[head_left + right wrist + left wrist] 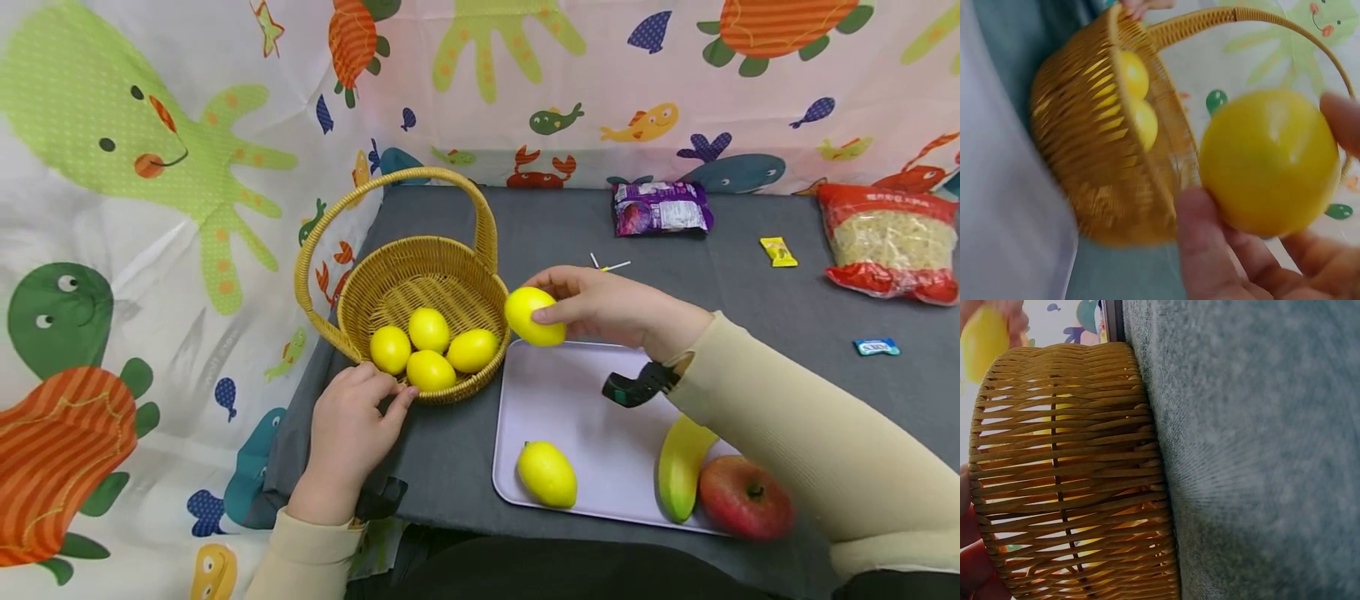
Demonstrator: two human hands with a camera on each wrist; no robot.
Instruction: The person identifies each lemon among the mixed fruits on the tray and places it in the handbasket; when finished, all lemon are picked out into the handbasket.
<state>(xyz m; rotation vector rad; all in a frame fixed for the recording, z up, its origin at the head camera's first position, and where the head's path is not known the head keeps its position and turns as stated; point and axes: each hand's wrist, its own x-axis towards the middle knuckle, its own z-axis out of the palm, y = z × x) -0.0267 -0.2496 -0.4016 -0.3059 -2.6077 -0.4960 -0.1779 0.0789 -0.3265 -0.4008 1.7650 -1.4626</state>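
My right hand point(611, 307) holds a yellow lemon point(534, 317) between thumb and fingers, above the tray's far left corner and beside the basket's right rim. In the right wrist view the same lemon point(1270, 162) fills much of the picture. The woven wicker basket point(420, 250) has a tall hoop handle, and several lemons point(431, 371) lie together at its near side. At the near left rim, my left hand point(352, 425) grips the basket edge with thumb and fingers. The left wrist view shows the basket's wall point(1072, 469) up close, with fingertips at its rim.
A pale lilac tray point(600, 417) bears another lemon point(547, 474), a banana point(681, 471) and a red apple point(745, 497). Farther back lie a purple packet point(662, 208), white sticks point(615, 267), a yellow sweet point(778, 252), a blue sweet point(876, 347) and a red-ended bag point(892, 242).
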